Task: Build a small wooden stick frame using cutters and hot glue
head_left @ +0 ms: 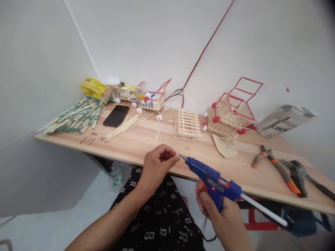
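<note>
My right hand (pixel 220 209) is wrapped round the handle of a blue hot glue gun (pixel 209 176), whose small red light is lit. A white glue stick (pixel 264 209) sticks out of its back end. The metal nozzle meets the fingertips of my left hand (pixel 161 164). Thumb and forefinger there are pinched together on what looks like a short wooden stick piece, mostly hidden. Beyond my hands a small slatted basket (pixel 187 123) of wooden sticks rests on the table. Short cut sticks (pixel 156 139) lie to its left.
Wooden table (pixel 162 153) holds long loose sticks (pixel 128 125), a phone (pixel 116 115) and wrapped chopsticks (pixel 75 118) on the left. Small stick carts (pixel 151 101) stand behind; a larger red-trimmed cart (pixel 230 108) is right. Pliers (pixel 281 170) lie at the right, near a white bag (pixel 285 120).
</note>
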`<action>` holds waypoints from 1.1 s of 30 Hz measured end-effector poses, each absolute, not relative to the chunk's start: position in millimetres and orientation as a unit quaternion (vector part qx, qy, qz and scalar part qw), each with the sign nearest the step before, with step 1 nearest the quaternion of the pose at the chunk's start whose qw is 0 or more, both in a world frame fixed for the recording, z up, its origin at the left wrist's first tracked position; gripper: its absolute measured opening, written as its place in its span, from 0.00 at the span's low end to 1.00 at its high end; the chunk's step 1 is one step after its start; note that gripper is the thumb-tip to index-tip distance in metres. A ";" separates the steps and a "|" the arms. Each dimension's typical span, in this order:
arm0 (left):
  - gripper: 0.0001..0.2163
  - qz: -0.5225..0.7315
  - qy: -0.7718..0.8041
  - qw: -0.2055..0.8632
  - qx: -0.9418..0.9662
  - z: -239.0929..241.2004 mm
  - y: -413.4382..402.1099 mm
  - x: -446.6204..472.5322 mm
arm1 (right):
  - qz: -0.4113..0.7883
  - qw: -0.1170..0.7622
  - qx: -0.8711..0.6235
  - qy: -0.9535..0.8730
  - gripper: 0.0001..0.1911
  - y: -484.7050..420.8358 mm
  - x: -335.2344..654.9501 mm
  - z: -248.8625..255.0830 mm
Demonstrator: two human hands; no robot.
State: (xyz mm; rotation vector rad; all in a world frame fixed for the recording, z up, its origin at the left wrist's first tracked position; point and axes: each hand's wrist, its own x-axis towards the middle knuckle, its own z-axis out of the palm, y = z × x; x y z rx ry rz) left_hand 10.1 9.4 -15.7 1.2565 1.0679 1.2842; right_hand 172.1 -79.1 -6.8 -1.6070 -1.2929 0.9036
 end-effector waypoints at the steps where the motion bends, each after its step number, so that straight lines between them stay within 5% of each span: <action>1: 0.06 0.531 0.442 0.503 0.520 -15.7 9.6 10.2 | 0.363 0.431 -0.643 -0.519 0.18 -78.9 172.0 -7.2; 33: 0.05 0.531 0.455 0.494 0.517 -14.4 8.0 10.7 | 0.352 0.420 -0.630 -0.550 0.15 -76.9 178.6 -19.4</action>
